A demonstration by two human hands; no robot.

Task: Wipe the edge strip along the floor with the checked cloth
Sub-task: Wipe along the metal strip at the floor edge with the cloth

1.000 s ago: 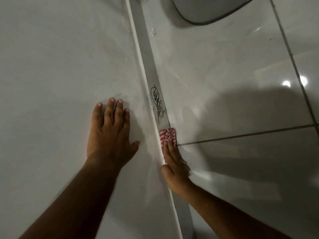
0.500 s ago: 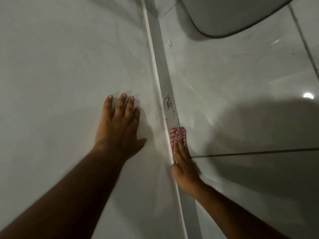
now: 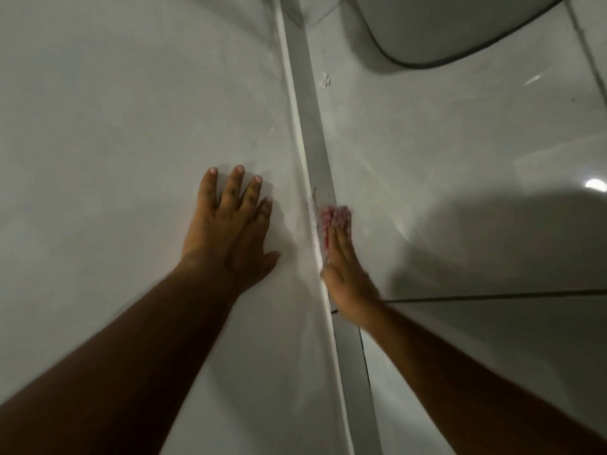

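Note:
A grey edge strip [image 3: 307,103] runs from the top centre down to the bottom, between a white wall on the left and glossy floor tiles on the right. My right hand [image 3: 348,274] lies flat along the strip and presses a red-and-white checked cloth [image 3: 336,218] against it; only the cloth's far end shows past my fingertips. A trace of a dark scribble [image 3: 314,196] shows just beyond the cloth. My left hand [image 3: 230,228] rests flat on the wall with its fingers spread and holds nothing.
A large pale rounded object with a dark rim [image 3: 443,31] stands on the floor at the top right. A dark grout line [image 3: 492,295] crosses the tiles to the right of my right wrist. A small white fleck [image 3: 325,80] lies near the strip.
My right hand has slid the cloth forward along the strip over the dark scribble, which is now almost all covered or gone. My left hand has stayed flat on the wall.

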